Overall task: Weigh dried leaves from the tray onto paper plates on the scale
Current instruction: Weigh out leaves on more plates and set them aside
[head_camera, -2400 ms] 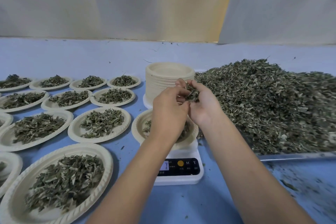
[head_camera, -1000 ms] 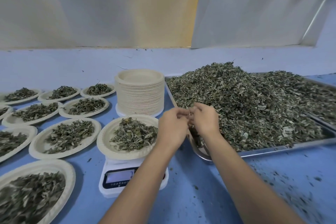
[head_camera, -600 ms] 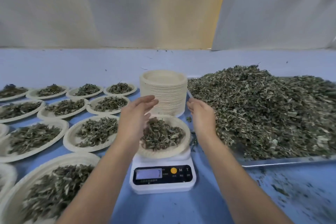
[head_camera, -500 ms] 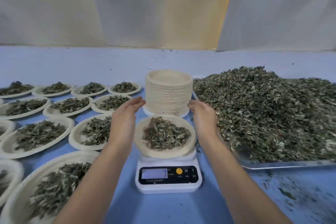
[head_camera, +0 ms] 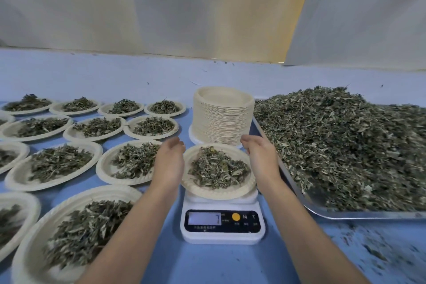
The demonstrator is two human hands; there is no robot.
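Wide, both: left grip [head_camera: 169,163] and right grip [head_camera: 261,159], relaxed, holding nothing. Flank the plate [head_camera: 219,195] of leaves [head_camera: 216,168] on the scale [head_camera: 222,233], toward the near edge of the surface [head_camera: 219,265], just left of the tray [head_camera: 368,214]. No longer pinch leaves together at the tray's rim. Likely means portion settled, plate ready for lifting off.

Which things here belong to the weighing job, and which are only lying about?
For the job: scale, plate on it, tray, dried leaves, stack of empty plates, left hand, right hand.
Lying about: filled plates on the left, loose crumbs on the table.
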